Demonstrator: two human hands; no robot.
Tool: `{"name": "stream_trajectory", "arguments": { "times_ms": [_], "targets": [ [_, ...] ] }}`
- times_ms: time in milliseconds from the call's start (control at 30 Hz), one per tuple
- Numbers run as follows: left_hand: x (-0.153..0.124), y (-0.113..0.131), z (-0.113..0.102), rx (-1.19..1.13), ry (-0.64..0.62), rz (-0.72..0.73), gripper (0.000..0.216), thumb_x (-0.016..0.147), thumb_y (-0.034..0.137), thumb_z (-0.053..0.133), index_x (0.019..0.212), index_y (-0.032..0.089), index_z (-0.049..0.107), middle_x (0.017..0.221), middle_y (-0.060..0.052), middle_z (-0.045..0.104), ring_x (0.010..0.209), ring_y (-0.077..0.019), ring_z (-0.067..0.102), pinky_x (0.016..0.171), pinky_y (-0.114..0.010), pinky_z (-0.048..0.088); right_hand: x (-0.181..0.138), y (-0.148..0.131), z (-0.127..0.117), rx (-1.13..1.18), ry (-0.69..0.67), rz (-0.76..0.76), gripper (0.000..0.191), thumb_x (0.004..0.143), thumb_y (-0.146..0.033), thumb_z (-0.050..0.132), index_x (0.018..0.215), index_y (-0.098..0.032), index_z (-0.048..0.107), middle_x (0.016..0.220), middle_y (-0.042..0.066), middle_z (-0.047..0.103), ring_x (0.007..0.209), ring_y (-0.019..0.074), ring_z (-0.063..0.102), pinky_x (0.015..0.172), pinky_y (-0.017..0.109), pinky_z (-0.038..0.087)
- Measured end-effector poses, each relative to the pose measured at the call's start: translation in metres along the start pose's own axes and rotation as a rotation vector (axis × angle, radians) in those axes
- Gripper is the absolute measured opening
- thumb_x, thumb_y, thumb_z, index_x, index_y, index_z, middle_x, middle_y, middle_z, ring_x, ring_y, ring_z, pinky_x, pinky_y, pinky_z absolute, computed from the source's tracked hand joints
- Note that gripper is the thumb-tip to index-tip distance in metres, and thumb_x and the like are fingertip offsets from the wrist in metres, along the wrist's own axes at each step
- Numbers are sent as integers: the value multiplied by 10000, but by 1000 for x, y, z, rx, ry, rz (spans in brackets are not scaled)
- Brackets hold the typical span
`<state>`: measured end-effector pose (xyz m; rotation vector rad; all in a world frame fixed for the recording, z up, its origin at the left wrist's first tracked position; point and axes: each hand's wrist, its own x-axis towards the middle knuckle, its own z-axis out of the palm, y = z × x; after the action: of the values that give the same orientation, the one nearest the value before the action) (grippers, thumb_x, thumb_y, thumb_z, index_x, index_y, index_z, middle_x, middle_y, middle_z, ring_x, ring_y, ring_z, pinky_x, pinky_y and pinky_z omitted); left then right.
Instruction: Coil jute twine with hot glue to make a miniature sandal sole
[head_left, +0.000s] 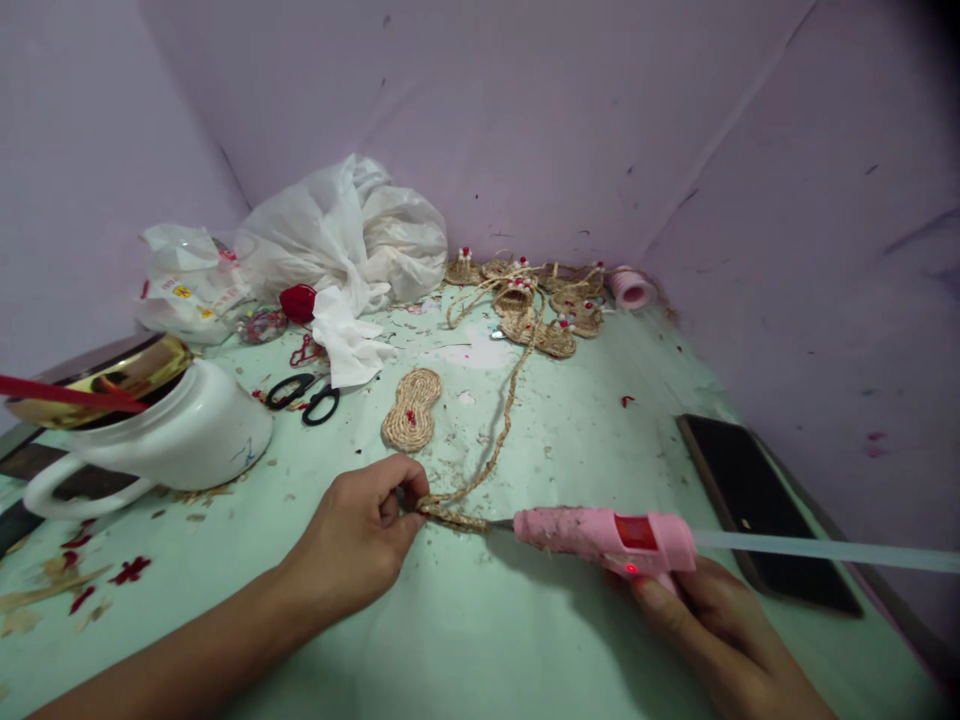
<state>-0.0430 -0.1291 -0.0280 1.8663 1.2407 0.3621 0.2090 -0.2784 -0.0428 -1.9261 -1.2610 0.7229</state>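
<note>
My left hand (367, 525) pinches a small flat coil of braided straw cord (457, 517) edge-on above the table. A length of that cord (510, 410) trails away toward the back. My right hand (712, 620) is wrapped round the handle of a pink glue gun (600, 530). Its nozzle points left and meets, or nearly meets, the right end of the coil. A red light glows on the gun, and a long translucent glue stick (825, 550) sticks out of its rear. Just beyond my left hand lies a sole-shaped woven straw piece (412, 410) with a red mark.
Black-handled scissors (321, 405) and white tissue (349, 340) lie left of centre. A white mug (202, 420) stands at left, a dark phone (765, 510) at right. Farther back are plastic bags (345, 230), small straw slippers (517, 310) and a pink spool (630, 290).
</note>
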Motion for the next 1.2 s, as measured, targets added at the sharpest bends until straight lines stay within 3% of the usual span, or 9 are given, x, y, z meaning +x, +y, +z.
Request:
{"name": "stream_trajectory", "arguments": {
  "times_ms": [167, 400, 567, 633, 800, 867, 1000, 1100, 1200],
  "targets": [
    [0, 0, 0, 17, -4, -5, 30, 719, 215, 533, 743, 200, 523, 494, 84, 325, 483, -95, 334, 462, -208, 261, -1, -1, 0, 10, 27, -10, 349, 800, -501, 556, 938, -235, 735, 919, 80, 705, 889, 294, 635, 750, 391, 540],
    [0, 3, 0, 26, -2, -16, 31, 708, 218, 531, 734, 204, 521, 489, 83, 324, 478, -99, 345, 461, -211, 256, 2, -9, -3, -23, -43, -9, 363, 827, -504, 512, 923, -229, 730, 745, 59, 676, 756, 256, 626, 735, 385, 530],
    [1, 3, 0, 59, 6, -43, 30, 707, 226, 531, 734, 213, 528, 486, 82, 339, 477, -105, 363, 463, -217, 256, 1, -9, -4, -40, -9, -30, 353, 811, -513, 527, 877, -227, 723, 874, 74, 708, 807, 262, 634, 725, 363, 520],
    [1, 4, -1, 85, 10, -74, 35, 704, 234, 538, 733, 215, 536, 483, 80, 347, 477, -109, 370, 467, -222, 259, 3, -10, -5, -25, -1, -21, 347, 799, -524, 540, 811, -223, 712, 834, 62, 703, 767, 244, 632, 683, 334, 511],
    [-1, 6, -2, 159, 23, -129, 74, 702, 268, 553, 757, 221, 570, 507, 66, 391, 505, -126, 403, 493, -237, 280, 28, -19, -9, 124, -13, 103, 365, 810, -552, 517, 692, -216, 595, 511, -19, 543, 447, 127, 484, 416, 228, 380],
    [-1, 7, -2, 181, 18, -135, 95, 710, 278, 546, 779, 226, 583, 513, 60, 399, 511, -133, 410, 505, -243, 288, 44, -22, -10, 202, 12, 167, 342, 786, -548, 546, 714, -214, 568, 473, -34, 520, 408, 112, 461, 390, 216, 355],
    [-1, 8, -4, 250, 4, -106, 127, 721, 286, 531, 810, 232, 604, 550, 41, 438, 540, -145, 433, 549, -258, 312, 74, -23, -9, 258, 102, 269, 299, 707, -498, 624, 724, -200, 610, 496, -18, 562, 427, 135, 525, 424, 246, 439],
    [-2, 10, -7, 323, -15, -63, 123, 729, 284, 524, 800, 230, 608, 655, 14, 529, 592, -151, 471, 584, -269, 327, 91, -18, -12, 189, 169, 315, 286, 703, -478, 603, 689, -195, 638, 563, 15, 621, 468, 162, 573, 453, 282, 481],
    [-6, 11, -11, 394, -20, 1, 125, 744, 266, 502, 800, 224, 606, 758, -3, 584, 619, -152, 496, 591, -277, 331, 101, -17, -22, -181, 179, 277, 331, 748, -490, 537, 695, -195, 680, 583, 48, 648, 514, 204, 600, 440, 294, 443]
  ]
}}
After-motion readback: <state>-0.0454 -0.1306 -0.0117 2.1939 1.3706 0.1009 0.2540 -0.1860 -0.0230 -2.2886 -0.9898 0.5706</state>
